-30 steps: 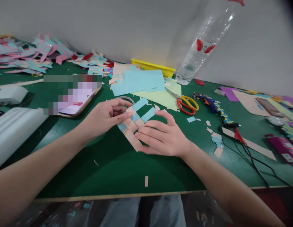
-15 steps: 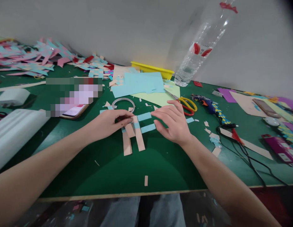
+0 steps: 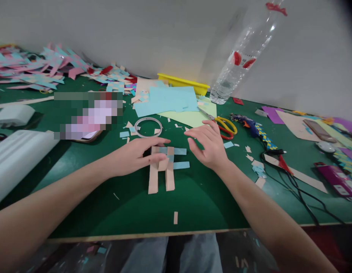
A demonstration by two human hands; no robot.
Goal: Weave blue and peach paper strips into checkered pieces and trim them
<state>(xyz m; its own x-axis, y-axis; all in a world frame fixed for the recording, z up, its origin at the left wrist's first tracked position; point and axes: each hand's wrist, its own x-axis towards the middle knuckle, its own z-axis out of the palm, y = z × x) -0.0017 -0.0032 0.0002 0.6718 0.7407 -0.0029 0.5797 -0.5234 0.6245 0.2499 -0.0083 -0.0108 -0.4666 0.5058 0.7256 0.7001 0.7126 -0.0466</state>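
Green table (image 3: 107, 212), scraps (image 3: 259, 170) strewn; grey wall (image 3: 121, 38) behind; paper weave (image 3: 170, 165) on table, partly under left hand (image 3: 132, 153), whether pinched: cannot tell; right hand (image 3: 206, 143) beside it, thumb and fingers apart

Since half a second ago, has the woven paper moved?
Yes: the woven paper has shifted toward the near table edge, away from the silver ring.

The left forearm (image 3: 56, 197) slants in from the lower left, its wrist nearly straight. The left hand (image 3: 133, 155) is turned back upward, thumb and index finger stretched rightward with a gap between them; the other fingers are largely hidden, so their grip is hard to judge. The right forearm (image 3: 264, 212) slopes in from the lower right. The right hand (image 3: 206, 146) hovers, fingers loosely bent leftward, thumb apart from them.
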